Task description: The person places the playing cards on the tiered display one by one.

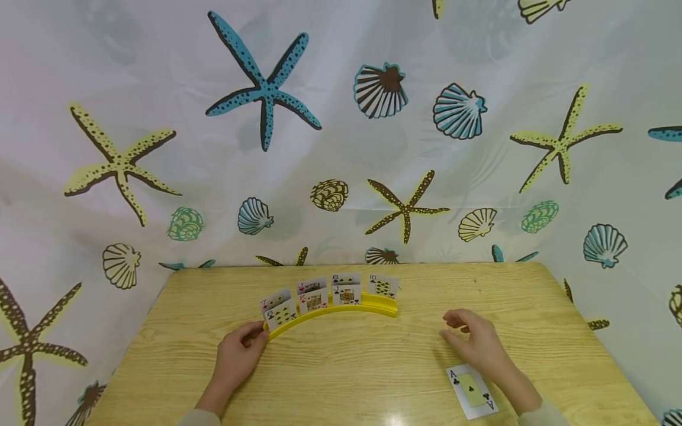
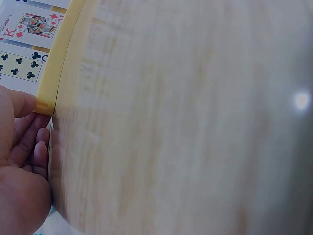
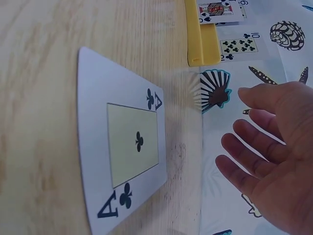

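A curved yellow card holder [image 1: 380,305] stands on the table with several playing cards upright in two rows. My left hand [image 1: 240,355] pinches its left end, with the thumb at the front side in the left wrist view. Closest to that hand are the six of clubs [image 2: 18,67] and the king of diamonds [image 2: 36,24]. At the holder's right end stands the ten of clubs [image 3: 238,46]. My right hand [image 1: 479,343] is held above the table with relaxed, slightly bent fingers and nothing in them. Beneath its wrist an ace of clubs [image 1: 471,390] lies face up.
The wood-grain table [image 1: 341,378] reaches back to a white curtain [image 1: 330,154] printed with starfish and shells. The curtain also runs along both sides. A jack of spades [image 1: 347,295] stands in the holder's front row.
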Tool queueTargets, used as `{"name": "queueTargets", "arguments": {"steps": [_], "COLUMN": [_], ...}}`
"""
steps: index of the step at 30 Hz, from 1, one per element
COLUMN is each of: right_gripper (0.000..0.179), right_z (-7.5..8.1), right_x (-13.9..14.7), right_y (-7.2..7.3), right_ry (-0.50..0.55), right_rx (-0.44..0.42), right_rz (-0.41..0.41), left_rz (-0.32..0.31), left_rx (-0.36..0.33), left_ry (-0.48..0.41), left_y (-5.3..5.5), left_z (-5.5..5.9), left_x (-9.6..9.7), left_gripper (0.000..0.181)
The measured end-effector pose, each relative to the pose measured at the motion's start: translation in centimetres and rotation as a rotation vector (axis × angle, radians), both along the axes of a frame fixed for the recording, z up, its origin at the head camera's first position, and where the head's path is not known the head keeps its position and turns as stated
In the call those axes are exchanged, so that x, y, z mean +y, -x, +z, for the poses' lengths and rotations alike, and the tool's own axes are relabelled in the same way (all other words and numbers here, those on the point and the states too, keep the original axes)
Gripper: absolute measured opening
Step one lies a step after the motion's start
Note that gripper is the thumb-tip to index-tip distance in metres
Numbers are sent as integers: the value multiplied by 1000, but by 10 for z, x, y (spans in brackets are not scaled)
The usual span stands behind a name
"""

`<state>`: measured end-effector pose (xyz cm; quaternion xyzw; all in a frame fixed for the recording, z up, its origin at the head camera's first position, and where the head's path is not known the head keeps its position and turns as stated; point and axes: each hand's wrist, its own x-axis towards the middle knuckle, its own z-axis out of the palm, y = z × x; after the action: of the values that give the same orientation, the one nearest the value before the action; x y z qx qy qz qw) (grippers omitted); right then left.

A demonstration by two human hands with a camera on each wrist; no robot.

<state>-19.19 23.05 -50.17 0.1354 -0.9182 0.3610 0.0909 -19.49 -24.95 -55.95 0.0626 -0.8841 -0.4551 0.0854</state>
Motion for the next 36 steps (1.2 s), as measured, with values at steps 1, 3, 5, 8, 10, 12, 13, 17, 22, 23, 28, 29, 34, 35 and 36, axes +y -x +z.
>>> {"name": "queueTargets", "arguments": {"steps": [1, 3, 5, 8, 10, 12, 13, 17, 22, 23, 28, 29, 34, 35, 36], "right_gripper": [27, 27, 27, 28, 28, 28, 29, 34, 38, 40, 51, 53, 70, 73, 76], "right_z": [-1, -3, -6, -9, -10, -11, -11, -13, -17, -18, -20, -20, -20, -20, -20], "right_x": [1, 4, 6, 10, 12, 15, 16, 22, 30, 31, 39, 41, 46, 47, 48], "right_y": [-2, -4, -7, -12, -15, -19, -21, -29, -33, -34, -38, -39, -42, -42, -42], "right_ry": [-6, -15, -25, -34, -35, -30, -28, -41, -82, -90, -133, -137, -175, -187, -198], "right_rx": [0, 0, 2, -1, -10, -34, -50, -99, -116, -122, -170, -178, -238, -253, -268], "right_rz": [-1, -7, -15, -31, -41, -48, -49, -40, -25, -23, -6, -2, -2, -3, -3], "left_rz": [-1, -4, -5, -3, -2, -2, -3, 0, 0, -1, -2, -2, 1, 2, 2], "left_rx": [2, 5, 3, -2, 0, 6, 9, 15, 4, 1, -15, -15, -17, -17, -18], "left_ry": [-1, -3, -6, -9, -10, -10, -12, -16, -20, -22, -10, -9, -4, -3, -3], "left_y": [0, -1, -1, 0, -1, 0, -1, -1, -1, -2, -1, 0, 1, 1, 1], "left_z": [0, 0, 0, -1, -1, -2, -2, -1, -1, 0, -1, -1, -2, -2, -2], "left_x": [0, 0, 0, 0, 0, 0, 0, 0, 0, 0, -1, -1, -1, -1, -1], "left_gripper": [31, 31, 31, 31, 31, 31, 31, 31, 31, 32, 32, 32, 32, 32, 32]}}
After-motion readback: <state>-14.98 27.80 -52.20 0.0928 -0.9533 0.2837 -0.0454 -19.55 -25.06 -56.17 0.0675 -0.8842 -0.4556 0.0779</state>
